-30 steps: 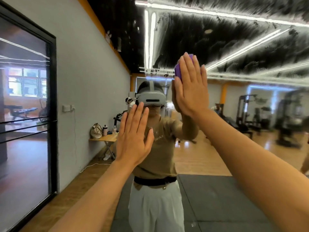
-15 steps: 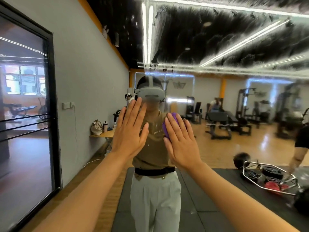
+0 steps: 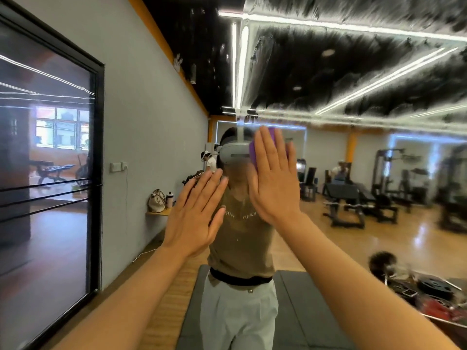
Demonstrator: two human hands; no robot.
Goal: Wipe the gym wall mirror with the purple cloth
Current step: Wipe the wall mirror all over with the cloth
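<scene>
The soft, light purple cloth (image 3: 253, 154) is pressed flat to the rigid, slippery mirror (image 3: 353, 223) under the right hand (image 3: 274, 180), fingers straight, while the left hand (image 3: 194, 218) is spread flat, holding nothing

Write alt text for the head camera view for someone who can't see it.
A person's right hand presses a purple cloth flat against a gym wall mirror, while the left hand rests open on the glass beside it. The mirror reflects the person and weight benches.

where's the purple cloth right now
In the head view the purple cloth sits upper centre, pressed flat against the mirror under the right hand, above and right of the open left hand.
</scene>
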